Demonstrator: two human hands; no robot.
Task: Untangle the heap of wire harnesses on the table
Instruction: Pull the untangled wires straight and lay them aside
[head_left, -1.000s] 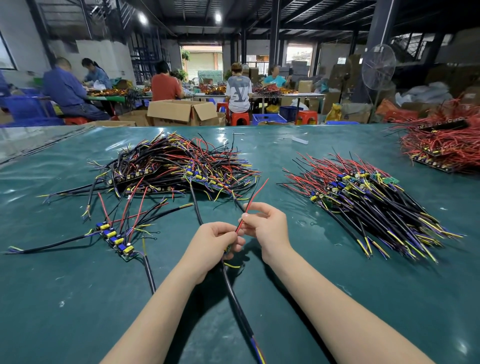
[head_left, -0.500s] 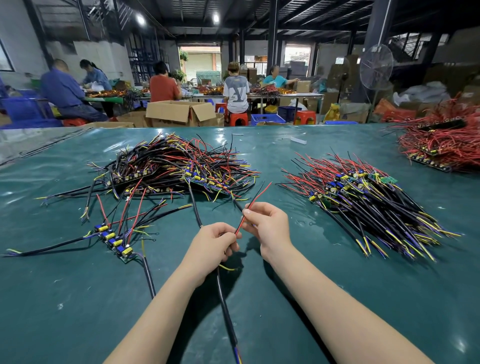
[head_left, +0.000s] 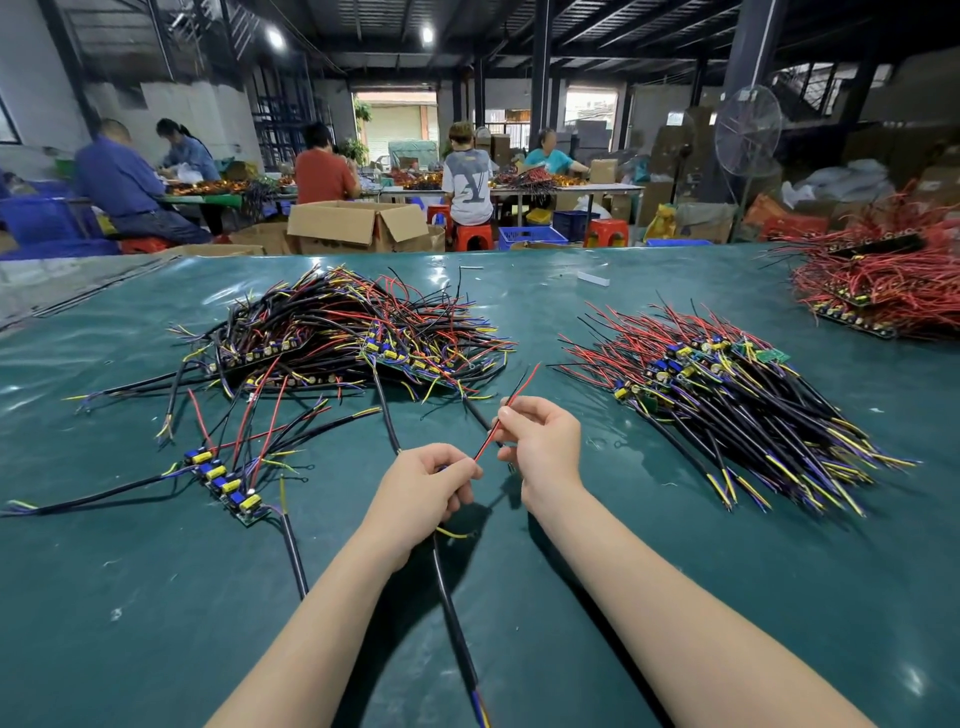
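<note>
A tangled heap of black, red and yellow wire harnesses (head_left: 343, 338) lies on the green table (head_left: 675, 597) at centre left. My left hand (head_left: 421, 499) grips one harness at its small board; its thick black cable (head_left: 457, 634) runs down toward me. My right hand (head_left: 545, 441) pinches that harness's thin red and black wire pair (head_left: 511, 397), which points up to the right. A separate strip of harnesses (head_left: 228, 483) with blue and yellow parts lies to the left. A combed-out pile of harnesses (head_left: 727, 395) lies to the right.
A red-wire pile (head_left: 883, 291) sits at the table's far right. Beyond the far edge stand an open cardboard box (head_left: 358, 223), stools, blue crates and a standing fan (head_left: 748, 130). Several people work seated at tables in the background.
The black cable has slid up through my left hand, so less of it reaches the bottom edge. Both hands stay close together on the same harness.
</note>
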